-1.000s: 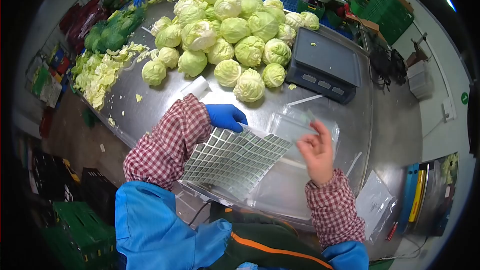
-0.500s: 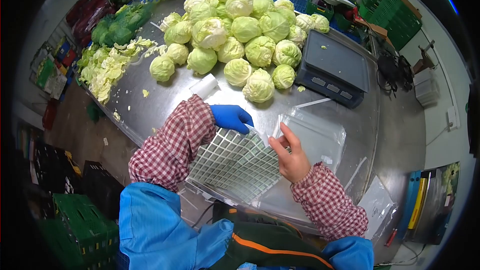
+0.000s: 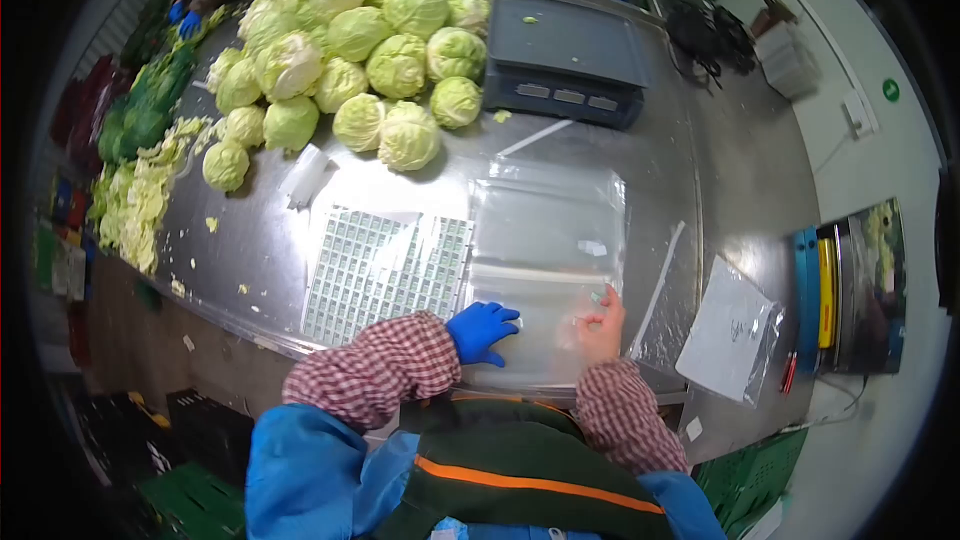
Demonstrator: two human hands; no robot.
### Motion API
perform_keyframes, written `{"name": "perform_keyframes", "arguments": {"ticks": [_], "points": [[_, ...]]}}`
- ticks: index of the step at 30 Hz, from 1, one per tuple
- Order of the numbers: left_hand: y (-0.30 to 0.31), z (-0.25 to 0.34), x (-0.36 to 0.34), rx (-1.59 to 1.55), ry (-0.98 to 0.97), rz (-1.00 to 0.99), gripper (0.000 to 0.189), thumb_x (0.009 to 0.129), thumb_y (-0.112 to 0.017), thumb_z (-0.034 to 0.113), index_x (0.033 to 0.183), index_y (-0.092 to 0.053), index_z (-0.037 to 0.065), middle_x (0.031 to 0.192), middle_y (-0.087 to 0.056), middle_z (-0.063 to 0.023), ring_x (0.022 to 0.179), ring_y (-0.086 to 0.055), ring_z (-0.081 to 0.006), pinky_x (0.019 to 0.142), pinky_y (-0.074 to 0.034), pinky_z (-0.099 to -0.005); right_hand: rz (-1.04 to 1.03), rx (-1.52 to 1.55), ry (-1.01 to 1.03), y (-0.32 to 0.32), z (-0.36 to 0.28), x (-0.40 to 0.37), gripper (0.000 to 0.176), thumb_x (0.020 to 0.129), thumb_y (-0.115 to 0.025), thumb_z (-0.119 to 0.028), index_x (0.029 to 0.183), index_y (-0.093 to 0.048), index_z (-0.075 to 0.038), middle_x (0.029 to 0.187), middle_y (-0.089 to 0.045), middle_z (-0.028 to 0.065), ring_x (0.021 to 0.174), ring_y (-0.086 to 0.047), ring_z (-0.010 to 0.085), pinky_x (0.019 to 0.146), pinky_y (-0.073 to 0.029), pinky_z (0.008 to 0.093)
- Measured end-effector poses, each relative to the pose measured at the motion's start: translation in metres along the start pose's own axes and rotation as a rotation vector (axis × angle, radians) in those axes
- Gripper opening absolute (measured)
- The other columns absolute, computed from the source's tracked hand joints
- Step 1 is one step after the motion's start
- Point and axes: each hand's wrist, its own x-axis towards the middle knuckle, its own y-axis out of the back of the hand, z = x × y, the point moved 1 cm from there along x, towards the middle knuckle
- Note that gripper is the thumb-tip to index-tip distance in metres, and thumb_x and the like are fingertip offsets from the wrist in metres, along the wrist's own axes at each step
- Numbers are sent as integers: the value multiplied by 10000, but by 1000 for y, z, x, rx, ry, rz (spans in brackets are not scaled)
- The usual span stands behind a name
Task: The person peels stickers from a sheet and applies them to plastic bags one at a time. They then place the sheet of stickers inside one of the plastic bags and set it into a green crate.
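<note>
In a blue glove, my left hand (image 3: pixel 483 332) rests with its fingers apart on the left edge of a stack of clear plastic bags (image 3: pixel 545 205). My bare right hand (image 3: pixel 601 332) is over the right part of the same bags. A small greenish label (image 3: pixel 600 296) is pinched at its fingertips. Left of the bags lies a sheet of small printed labels (image 3: pixel 375 280), flat on the steel table, its top edge catching glare.
Cabbages (image 3: pixel 360 35) are heaped at the back, beside a dark weighing scale (image 3: pixel 568 50). Trimmed leaves (image 3: pixel 140 202) lie along the left edge. A white strip (image 3: pixel 658 288) and a bagged paper (image 3: pixel 732 332) are on the right. A co-worker's gloved hands (image 3: pixel 187 20) show far left.
The label sheet, bent up in my hands before, now lies flat on the table. Both hands have moved down to the bags, and the view has swung right.
</note>
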Motion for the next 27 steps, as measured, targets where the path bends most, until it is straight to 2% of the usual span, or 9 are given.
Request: {"name": "perform_keyframes", "arguments": {"ticks": [5,7,9,11,15,17,22,23,27], "points": [[-34,-15,9,-119,58,153,208,751,-607,290,886,-644,137,1017,-574,-52,898,-535,-240,770,-438,-344,325,-566,277,52,-5,8,645,675,-589,60,1231,-283,-51,986,-436,90,640,-477,106,653,-422,214],[-5,-10,15,-737,630,-57,201,809,-555,255,917,-649,115,989,-587,-60,862,-558,-199,742,-451,-309,464,350,77,82,-7,11,557,693,-603,40,1160,-308,-27,823,-508,61,669,-486,96,638,-416,218],[25,0,16,-1201,787,705,217,816,-549,201,980,-615,76,917,-599,-78,746,-565,-190,723,-447,-290,402,390,-46,83,-29,3,504,704,-597,37,1118,-316,-20,764,-512,46,661,-491,95,621,-416,213],[69,33,13,-372,493,1186,187,800,-554,140,970,-590,69,891,-588,-93,768,-548,-196,743,-433,-299,230,428,-212,61,-15,0,475,708,-607,23,1082,-316,-12,712,-521,36,654,-504,96,598,-420,209],[-9,2,-1,98,-20,233,295,765,-584,304,955,-592,78,980,-582,-75,812,-546,-260,724,-435,-378,22,214,-336,9,28,2,502,685,-662,-37,1067,-337,-10,730,-523,55,680,-528,108,598,-426,216],[-21,-15,1,50,16,187,276,778,-572,294,941,-606,74,984,-579,-101,820,-553,-260,727,-441,-361,212,-673,318,22,20,7,482,661,-683,-95,1031,-382,-21,729,-527,61,685,-535,184,655,-442,281],[23,2,13,-830,730,391,197,810,-555,188,923,-616,39,941,-570,-143,853,-543,-205,735,-435,-312,337,169,-199,94,-7,14,239,739,-648,-172,877,-500,-43,648,-470,1,487,-440,92,450,-395,228],[40,9,13,-438,413,834,211,781,-586,160,962,-602,54,917,-574,-127,858,-539,-216,759,-417,-309,267,458,-372,96,-15,11,193,759,-631,-189,835,-521,-49,613,-458,-14,454,-421,75,399,-366,217],[19,17,3,-78,-107,261,323,736,-625,248,1023,-564,112,971,-577,-75,872,-528,-252,741,-411,-341,-145,241,-594,38,11,7,166,773,-615,-197,810,-539,-54,593,-470,-16,456,-444,71,382,-359,224]]}}
